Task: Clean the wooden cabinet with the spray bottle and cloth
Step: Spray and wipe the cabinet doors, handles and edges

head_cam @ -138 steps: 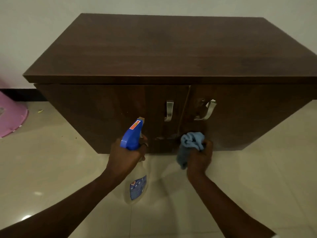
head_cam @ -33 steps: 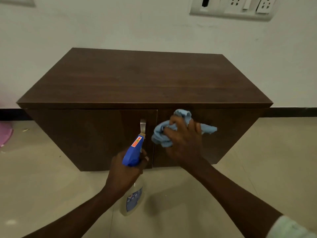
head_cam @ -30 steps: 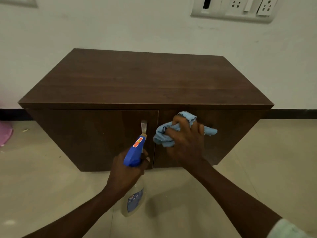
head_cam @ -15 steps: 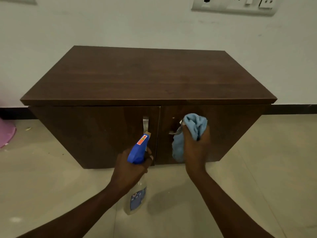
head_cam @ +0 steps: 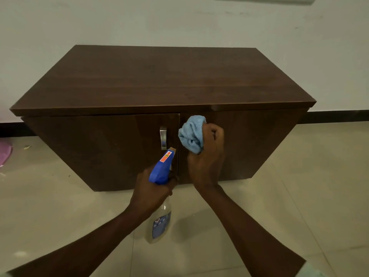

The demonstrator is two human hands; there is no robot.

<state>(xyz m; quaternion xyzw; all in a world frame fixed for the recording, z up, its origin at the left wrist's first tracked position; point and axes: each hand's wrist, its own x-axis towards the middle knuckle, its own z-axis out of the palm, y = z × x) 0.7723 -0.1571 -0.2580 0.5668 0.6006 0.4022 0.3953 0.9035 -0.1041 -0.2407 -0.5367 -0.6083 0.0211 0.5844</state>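
The dark wooden cabinet (head_cam: 163, 80) stands on the pale tiled floor (head_cam: 299, 186) against a white wall (head_cam: 139, 19), filling the middle of the view with its two front doors shut. The person's right hand (head_cam: 207, 156) is clenched around a bunched light-blue cloth (head_cam: 192, 133), which bulges out at the hand's 11 o'clock and is held at the upper part of the right door (head_cam: 249, 144), just beside the seam between the doors; whether the cloth actually presses on the wood cannot be told. The left door's metal handle (head_cam: 163, 137) shows just at 9 o'clock of the cloth. At 7 o'clock of the cloth, the left hand (head_cam: 151, 191) grips the neck of the spray bottle (head_cam: 160, 220), fingers curled tight under its blue trigger head (head_cam: 161, 169), whose nozzle points up toward the doors. The clear bottle body hangs below the hand; its fill level cannot be read. A pink object (head_cam: 5, 151) sits at the 9 o'clock edge.
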